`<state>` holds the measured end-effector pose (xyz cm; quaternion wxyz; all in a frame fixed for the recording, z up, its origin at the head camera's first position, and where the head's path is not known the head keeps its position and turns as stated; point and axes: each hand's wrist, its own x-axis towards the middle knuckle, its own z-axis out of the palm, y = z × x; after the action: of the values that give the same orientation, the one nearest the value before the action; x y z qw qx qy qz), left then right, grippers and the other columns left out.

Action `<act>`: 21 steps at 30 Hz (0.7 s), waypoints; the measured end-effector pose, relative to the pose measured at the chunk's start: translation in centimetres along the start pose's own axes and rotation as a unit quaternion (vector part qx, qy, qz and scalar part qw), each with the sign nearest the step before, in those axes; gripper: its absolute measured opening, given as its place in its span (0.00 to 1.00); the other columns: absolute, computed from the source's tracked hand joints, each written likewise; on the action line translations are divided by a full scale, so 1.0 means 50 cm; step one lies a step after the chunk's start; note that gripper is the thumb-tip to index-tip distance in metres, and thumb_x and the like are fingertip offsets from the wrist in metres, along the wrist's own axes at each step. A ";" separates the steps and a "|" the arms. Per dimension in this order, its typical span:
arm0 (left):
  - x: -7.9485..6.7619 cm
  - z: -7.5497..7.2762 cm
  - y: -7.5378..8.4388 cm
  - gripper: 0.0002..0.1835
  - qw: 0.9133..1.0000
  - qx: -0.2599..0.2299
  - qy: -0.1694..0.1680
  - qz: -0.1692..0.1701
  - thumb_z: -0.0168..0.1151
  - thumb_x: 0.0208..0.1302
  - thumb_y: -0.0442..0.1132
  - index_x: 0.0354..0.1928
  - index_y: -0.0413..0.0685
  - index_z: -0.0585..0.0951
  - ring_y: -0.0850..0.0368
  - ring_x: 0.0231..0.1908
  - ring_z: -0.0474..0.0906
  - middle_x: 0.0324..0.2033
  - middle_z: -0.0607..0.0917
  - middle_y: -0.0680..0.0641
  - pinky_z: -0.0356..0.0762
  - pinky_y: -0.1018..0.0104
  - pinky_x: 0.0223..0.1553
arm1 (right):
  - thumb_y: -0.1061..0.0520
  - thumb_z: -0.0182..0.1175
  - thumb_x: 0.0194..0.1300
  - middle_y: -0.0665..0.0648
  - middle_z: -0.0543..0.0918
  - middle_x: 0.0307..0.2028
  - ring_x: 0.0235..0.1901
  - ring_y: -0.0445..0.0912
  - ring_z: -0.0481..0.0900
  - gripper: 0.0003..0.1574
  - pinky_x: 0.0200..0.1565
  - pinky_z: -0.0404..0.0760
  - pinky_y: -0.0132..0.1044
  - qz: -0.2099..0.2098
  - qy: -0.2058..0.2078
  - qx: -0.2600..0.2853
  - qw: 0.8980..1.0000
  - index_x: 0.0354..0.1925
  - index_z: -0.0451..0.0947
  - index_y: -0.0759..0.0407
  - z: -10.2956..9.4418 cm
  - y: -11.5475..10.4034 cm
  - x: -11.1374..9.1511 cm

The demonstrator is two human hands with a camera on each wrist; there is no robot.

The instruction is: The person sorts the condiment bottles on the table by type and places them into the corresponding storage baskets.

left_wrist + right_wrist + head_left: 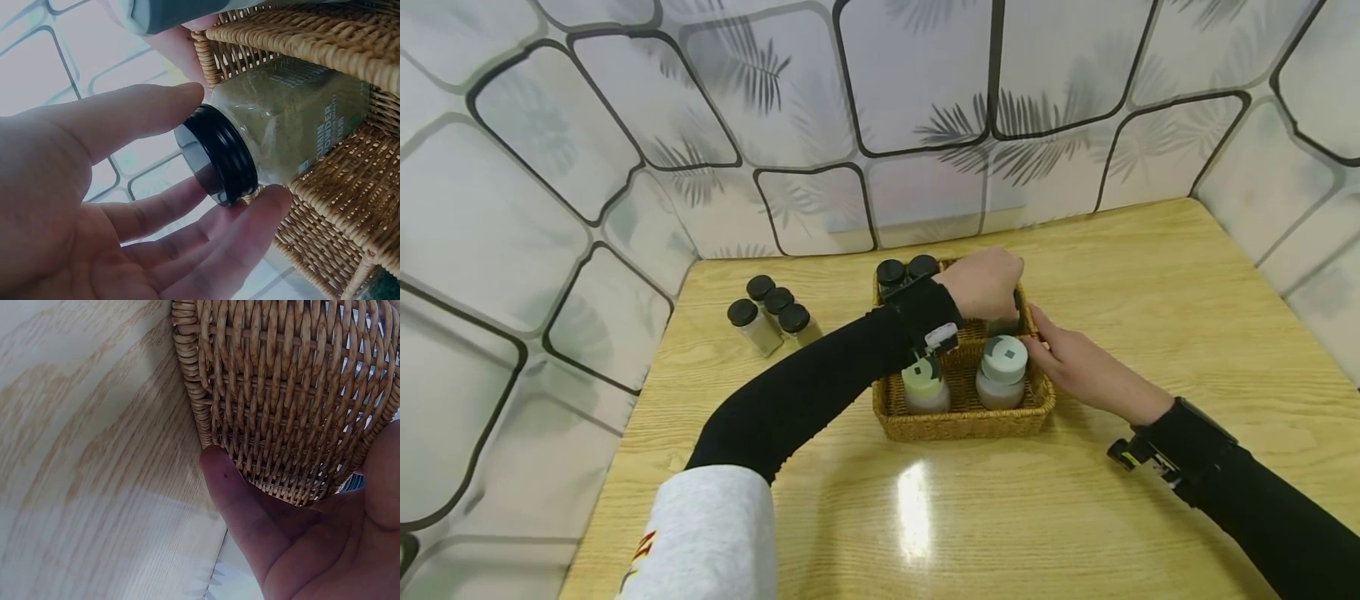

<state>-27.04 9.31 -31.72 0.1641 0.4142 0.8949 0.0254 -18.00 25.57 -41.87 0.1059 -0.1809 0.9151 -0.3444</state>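
At the back right compartment of the wicker basket (966,428), my left hand (983,282) holds a spice jar. Its thumb and fingers surround the black lid (215,155) in the left wrist view. The clear spice jar (281,119) contains brownish powder, and its partly visible label reads like cumin powder. The jar's base lies inside the basket. My right hand (1086,371) grips the basket's right side, with the thumb at the rim. In the right wrist view a finger (234,500) presses along the lower edge of the woven wall (275,394).
Two black-lidded jars (907,271) stand in the basket's back left compartment. In front are a jar with a yellowish lid (922,379) and a jar with a pale lid (1003,358). Several black-lidded jars (762,327) stand on the wooden table (865,508) to the left.
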 end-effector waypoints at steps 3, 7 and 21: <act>-0.004 -0.003 0.000 0.08 1.000 -0.016 -0.001 -0.006 0.60 0.65 0.43 0.40 0.47 0.75 0.60 0.21 0.67 0.24 0.71 0.51 0.62 0.69 0.24 | 0.45 0.35 0.78 0.76 0.73 0.53 0.26 0.52 0.76 0.42 0.32 0.75 0.48 0.002 0.003 -0.011 1.000 0.73 0.31 0.67 0.000 0.000 -0.003; -0.019 -0.015 -0.006 0.14 0.999 -0.029 0.020 -0.012 0.60 0.65 0.46 0.46 0.46 0.74 0.58 0.26 0.72 0.30 0.76 0.49 0.66 0.68 0.27 | 0.44 0.35 0.78 0.80 0.70 0.55 0.47 0.61 0.75 0.43 0.46 0.74 0.59 -0.001 0.008 -0.025 1.000 0.73 0.32 0.70 0.000 -0.002 -0.002; -0.099 -0.057 -0.044 0.15 0.990 -0.049 0.129 -0.037 0.54 0.67 0.52 0.43 0.48 0.75 0.60 0.28 0.70 0.35 0.77 0.50 0.68 0.67 0.30 | 0.46 0.34 0.78 0.81 0.71 0.54 0.45 0.60 0.76 0.42 0.43 0.75 0.57 -0.001 0.006 -0.028 1.000 0.72 0.33 0.73 -0.003 -0.008 -0.002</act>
<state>-26.59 4.40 -28.06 0.0684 0.3656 0.9210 0.1158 -17.87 25.42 -41.52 0.0947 -0.1826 0.9249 -0.3197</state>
